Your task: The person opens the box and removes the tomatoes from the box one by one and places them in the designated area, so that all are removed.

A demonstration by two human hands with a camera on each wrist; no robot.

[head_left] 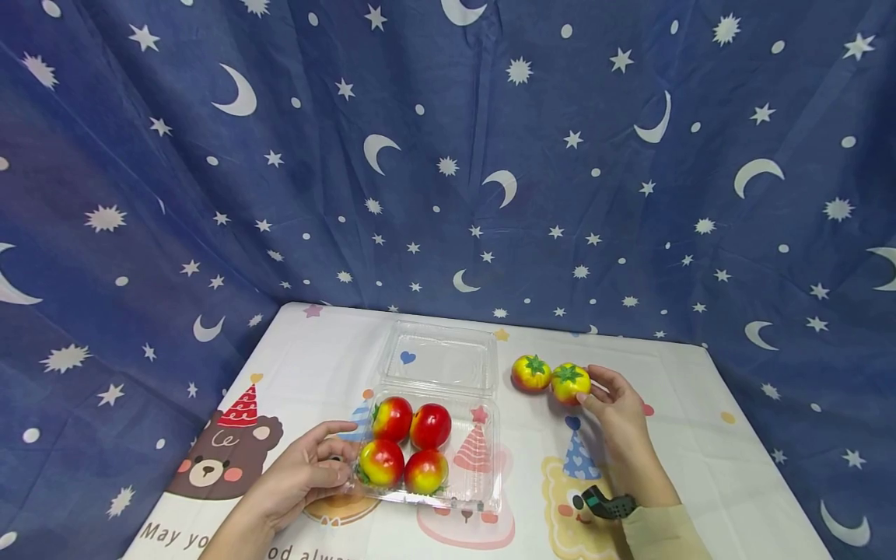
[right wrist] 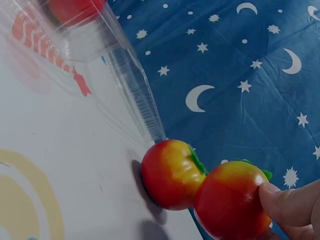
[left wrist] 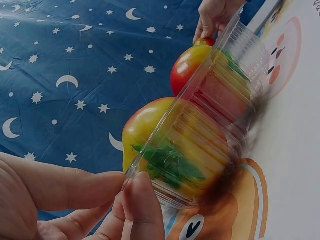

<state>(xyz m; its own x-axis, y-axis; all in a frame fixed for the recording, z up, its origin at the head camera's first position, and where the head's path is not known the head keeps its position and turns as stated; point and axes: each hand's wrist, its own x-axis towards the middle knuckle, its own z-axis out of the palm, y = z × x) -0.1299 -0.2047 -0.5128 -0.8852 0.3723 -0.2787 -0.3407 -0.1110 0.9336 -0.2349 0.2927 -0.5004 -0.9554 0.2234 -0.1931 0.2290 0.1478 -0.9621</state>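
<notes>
A clear plastic clamshell box [head_left: 469, 498] lies with its lid [head_left: 441, 358] folded back. Several red-yellow toy tomatoes [head_left: 428, 426] sit in its left part. My left hand [head_left: 308, 470] pinches the box's left rim between thumb and fingers, as the left wrist view shows close up. To the right of the box, my right hand [head_left: 623, 408] grips a tomato [right wrist: 232, 202] with a green leafy top. Another tomato [right wrist: 170, 175] rests on the table just left of it, and the two look nearly touching.
A white tablecloth [head_left: 672, 435] printed with cartoon figures covers the table. Behind and beside it hangs a blue curtain [head_left: 448, 194] with moons and stars. A black band [head_left: 607, 504] is on the right wrist.
</notes>
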